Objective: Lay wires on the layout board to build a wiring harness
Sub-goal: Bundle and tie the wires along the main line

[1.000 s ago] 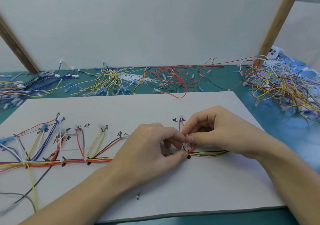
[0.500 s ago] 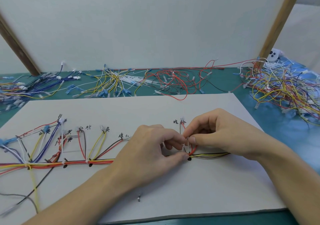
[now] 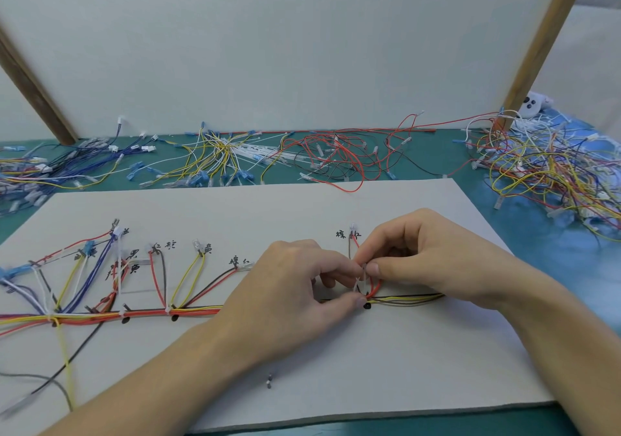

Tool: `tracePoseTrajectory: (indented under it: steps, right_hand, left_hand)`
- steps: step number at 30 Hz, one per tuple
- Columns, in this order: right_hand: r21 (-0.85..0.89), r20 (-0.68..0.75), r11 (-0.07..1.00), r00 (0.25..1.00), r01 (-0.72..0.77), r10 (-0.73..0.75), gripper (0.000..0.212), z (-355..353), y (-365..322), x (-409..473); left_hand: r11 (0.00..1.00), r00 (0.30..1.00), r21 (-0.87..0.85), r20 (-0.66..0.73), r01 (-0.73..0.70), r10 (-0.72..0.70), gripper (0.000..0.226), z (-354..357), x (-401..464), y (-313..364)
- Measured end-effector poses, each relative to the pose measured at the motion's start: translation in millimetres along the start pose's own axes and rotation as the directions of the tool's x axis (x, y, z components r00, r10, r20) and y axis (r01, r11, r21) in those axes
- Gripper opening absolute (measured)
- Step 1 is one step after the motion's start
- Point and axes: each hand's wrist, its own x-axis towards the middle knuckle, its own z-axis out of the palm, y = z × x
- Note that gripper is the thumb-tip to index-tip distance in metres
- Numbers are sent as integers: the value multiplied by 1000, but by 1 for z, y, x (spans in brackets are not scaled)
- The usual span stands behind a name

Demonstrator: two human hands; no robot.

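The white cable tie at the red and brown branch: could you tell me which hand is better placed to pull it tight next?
Probably the right hand: its fingers already pinch the upright white cable tie, while the left hand presses the wire bundle against the layout board below.

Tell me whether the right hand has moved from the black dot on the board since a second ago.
No. The right hand still pinches the white tie just above the black dot, as before; only the camera shifted slightly.
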Motion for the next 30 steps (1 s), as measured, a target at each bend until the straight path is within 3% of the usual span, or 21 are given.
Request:
tracePoseTrajectory:
  steps: [30]
  right_hand:
    - [1,-27,999,999,-44,44,22,1,-3,-1]
  left_hand:
    - [999,999,19,17,-35,35,20,1,-1,-1]
